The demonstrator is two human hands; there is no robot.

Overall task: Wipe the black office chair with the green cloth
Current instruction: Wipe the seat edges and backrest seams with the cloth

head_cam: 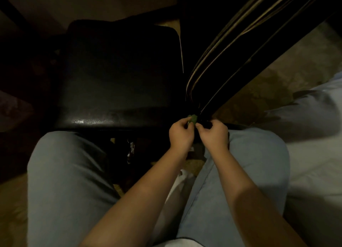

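The chair [118, 76] fills the upper middle of my view: a black padded seat, glossy along its near edge, with a dark striped part [231, 52] rising from the seat's right side toward the upper right. I cannot tell from this angle whether that striped part is the backrest or an armrest.

The cloth [192, 118], green and bunched small, sits at the near right corner of the seat, touching the base of the striped part. Only a small patch of it shows.

My left hand [180, 135] has its fingers curled closed on the cloth, pinching it from the left. My right hand [214, 135] is just beside it, fingers curled inward against the dark edge of the chair; the fingertips nearly meet those of the left hand. I cannot tell whether the right hand also grips the cloth.

Both forearms are bare. My knees [70, 172], in light blue trousers, flank the hands. A pale bedsheet [314, 163] lies at right. Lighting is dim.
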